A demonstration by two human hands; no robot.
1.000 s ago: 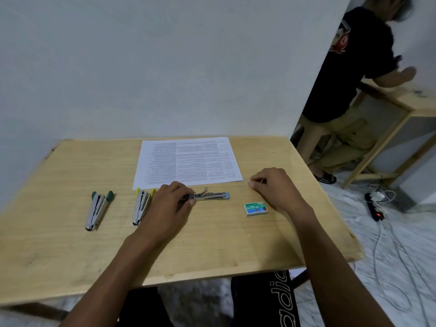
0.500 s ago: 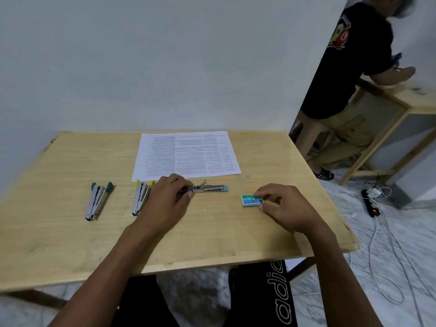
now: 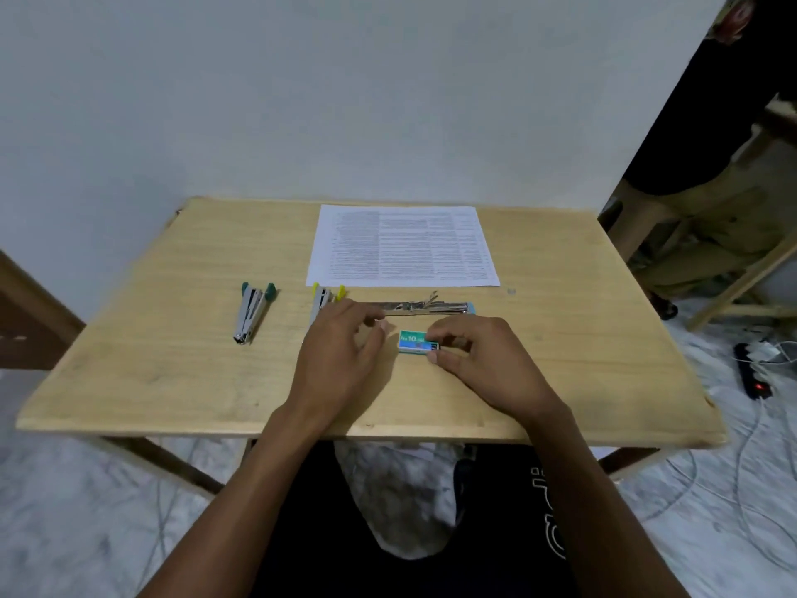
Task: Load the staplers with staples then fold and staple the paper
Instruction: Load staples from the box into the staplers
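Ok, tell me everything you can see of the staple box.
The staple box is a small, flat, teal, cardboard-looking packet printed with "No 10" in white. It lies flat on the table, just in front of the opened stapler. The right hand pinches its right end between thumb and fingers; the left hand hovers near its left end, apparently not touching.
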